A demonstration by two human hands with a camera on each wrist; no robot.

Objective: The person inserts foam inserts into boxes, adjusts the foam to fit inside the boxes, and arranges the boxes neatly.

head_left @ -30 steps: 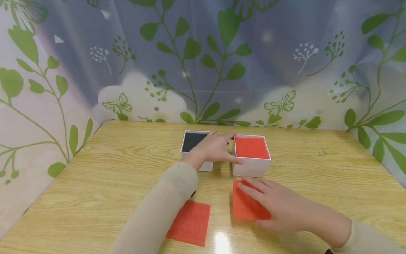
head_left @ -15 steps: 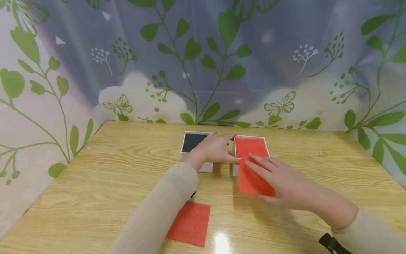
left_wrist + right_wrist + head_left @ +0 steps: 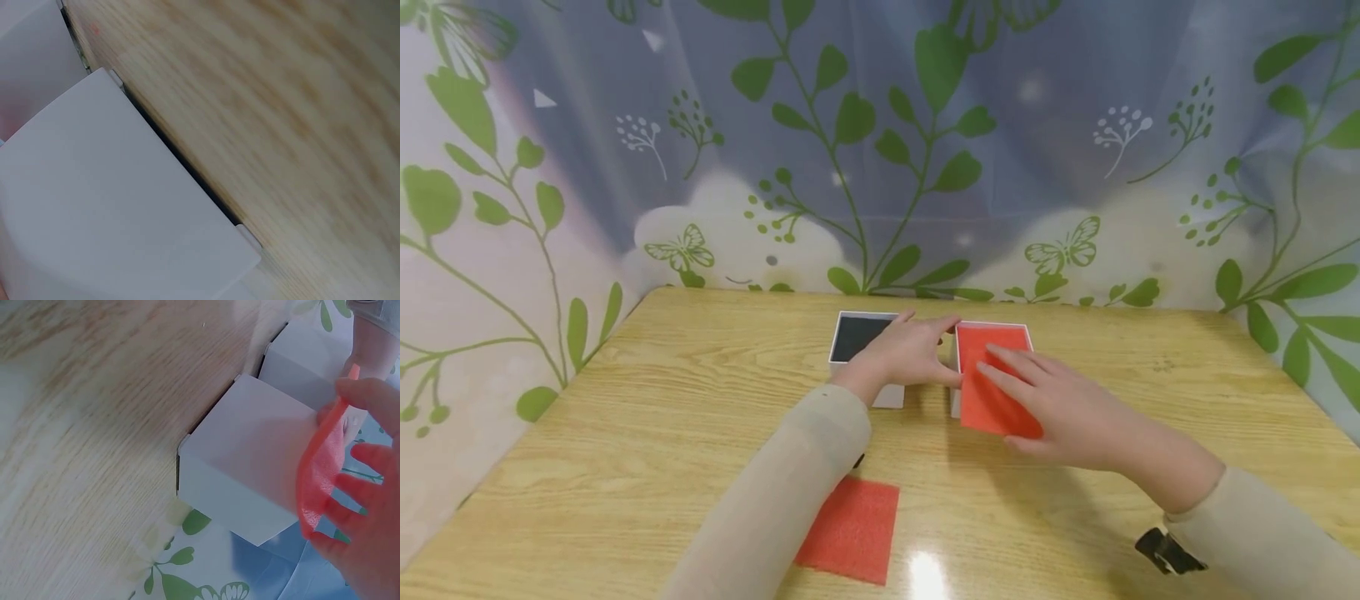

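My right hand point(image 3: 1067, 408) holds a red felt square point(image 3: 981, 404) by its edges, thumb at the near side and fingers at the far side. In the right wrist view the felt bows between thumb and fingertips, close by the top of a white box point(image 3: 244, 450). That box has red filling at its top, largely covered by the felt in the head view. My left hand point(image 3: 910, 350) grips the same box at its left side, thumb at the near corner and a finger at the far corner. In the left wrist view a white box wall point(image 3: 112, 187) fills the lower left.
Left of the red-topped box stands a second white box point(image 3: 891, 397) with a black top point(image 3: 856, 335), partly behind my left hand. Another red felt square point(image 3: 857, 533) lies flat on the wooden table point(image 3: 662, 400), partly under my left sleeve. A patterned curtain point(image 3: 880, 167) hangs behind.
My right hand has lifted the red felt square from the table and carried it forward until it overlaps the red-topped box. The left hand stays at the box.
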